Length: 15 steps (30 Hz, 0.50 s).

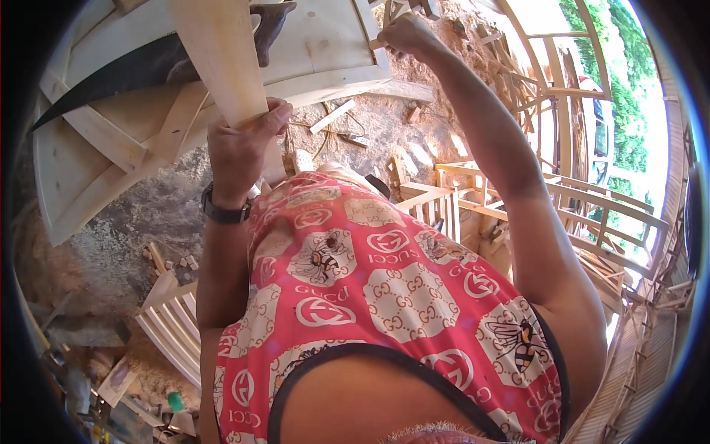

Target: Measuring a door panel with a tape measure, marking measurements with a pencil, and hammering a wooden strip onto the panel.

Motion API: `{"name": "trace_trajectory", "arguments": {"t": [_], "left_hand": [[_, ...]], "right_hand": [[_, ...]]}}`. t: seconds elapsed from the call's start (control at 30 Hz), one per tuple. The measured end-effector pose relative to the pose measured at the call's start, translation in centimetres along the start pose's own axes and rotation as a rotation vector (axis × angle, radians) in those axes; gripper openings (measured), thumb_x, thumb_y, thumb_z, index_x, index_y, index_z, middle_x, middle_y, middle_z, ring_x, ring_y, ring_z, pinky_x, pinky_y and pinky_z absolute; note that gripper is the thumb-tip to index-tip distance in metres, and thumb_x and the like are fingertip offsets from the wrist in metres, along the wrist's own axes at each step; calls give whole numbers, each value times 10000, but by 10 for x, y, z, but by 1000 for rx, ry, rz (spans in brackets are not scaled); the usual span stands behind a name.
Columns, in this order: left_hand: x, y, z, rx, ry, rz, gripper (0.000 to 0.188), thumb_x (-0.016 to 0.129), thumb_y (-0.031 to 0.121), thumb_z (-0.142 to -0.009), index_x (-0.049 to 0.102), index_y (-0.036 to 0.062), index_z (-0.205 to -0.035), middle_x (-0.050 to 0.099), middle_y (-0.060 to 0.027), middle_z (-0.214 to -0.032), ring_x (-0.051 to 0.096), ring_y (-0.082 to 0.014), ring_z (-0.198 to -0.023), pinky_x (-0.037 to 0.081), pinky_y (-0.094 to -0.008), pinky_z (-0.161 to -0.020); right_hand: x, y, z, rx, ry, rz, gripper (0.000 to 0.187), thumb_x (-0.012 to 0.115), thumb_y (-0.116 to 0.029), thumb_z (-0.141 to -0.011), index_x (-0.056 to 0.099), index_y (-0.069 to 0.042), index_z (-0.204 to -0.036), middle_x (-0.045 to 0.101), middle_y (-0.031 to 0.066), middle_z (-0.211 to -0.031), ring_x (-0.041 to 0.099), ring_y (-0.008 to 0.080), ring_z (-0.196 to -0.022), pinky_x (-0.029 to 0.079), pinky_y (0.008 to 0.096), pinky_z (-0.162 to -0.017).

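Note:
My left hand (248, 144), with a dark watch on its wrist, is closed around the lower end of a long pale wooden board (222, 55). The board runs away from me over a wooden worktable (325, 46). Under it lies a handsaw with a dark blade (122, 78); its brown handle (275, 26) shows to the right of the board. Out past the table's right corner, my right hand (409, 37) is closed in a fist. Light wood shows beside its fingers, but what it holds, if anything, I cannot make out.
Wooden strips (103, 133) cross the table's left part. Below, on the dusty ground, are a cord (325, 122), a loose offcut (333, 117) and a slatted wooden piece (174, 314). Unfinished wooden frames (473, 196) crowd the right side.

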<state>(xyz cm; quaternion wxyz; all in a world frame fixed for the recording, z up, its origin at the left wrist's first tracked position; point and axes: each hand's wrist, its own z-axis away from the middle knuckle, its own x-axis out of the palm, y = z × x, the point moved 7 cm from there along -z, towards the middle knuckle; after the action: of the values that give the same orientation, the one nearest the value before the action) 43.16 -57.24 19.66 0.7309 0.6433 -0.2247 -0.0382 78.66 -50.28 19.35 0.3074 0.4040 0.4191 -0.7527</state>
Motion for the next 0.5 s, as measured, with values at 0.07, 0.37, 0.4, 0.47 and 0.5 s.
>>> {"name": "trace_trajectory", "arguments": {"t": [0.07,0.37,0.4,0.47,0.5], "left_hand": [[-7,1,2,3,10,11,135,719,95,-906,724,-26,-965,689,-45,-777,640,-105,-712,528,-254,-680],[-21,3,17,-13,-10,13,131,744,96,-890,747,-17,-956,722,-56,-801,657,-100,-728,522,-235,-686],[-21,2,17,-19,-21,19,133,744,97,-890,749,-17,-960,726,-59,-809,660,-100,-734,521,-233,-689],[-21,1,17,-27,-42,24,136,744,99,-890,750,-16,-963,730,-62,-817,663,-100,-740,520,-232,-691],[-21,0,16,-26,-62,35,137,746,100,-888,751,-14,-964,730,-60,-817,662,-98,-744,518,-229,-693]], "right_hand": [[-3,-10,4,24,-25,33,283,616,-226,-777,706,22,-673,681,121,-628,675,197,-543,579,300,-574],[-29,-76,42,12,49,546,378,636,-243,-733,683,70,-941,711,159,-723,712,260,-748,552,374,-747],[-30,-73,43,83,22,419,283,643,-207,-729,703,26,-879,707,124,-679,710,251,-688,552,376,-743],[-34,-71,38,108,58,316,234,656,-181,-719,707,4,-851,712,113,-686,708,242,-670,549,379,-741],[-36,-65,34,122,92,216,184,669,-156,-709,712,-17,-822,717,101,-693,706,232,-652,546,382,-739]]}}
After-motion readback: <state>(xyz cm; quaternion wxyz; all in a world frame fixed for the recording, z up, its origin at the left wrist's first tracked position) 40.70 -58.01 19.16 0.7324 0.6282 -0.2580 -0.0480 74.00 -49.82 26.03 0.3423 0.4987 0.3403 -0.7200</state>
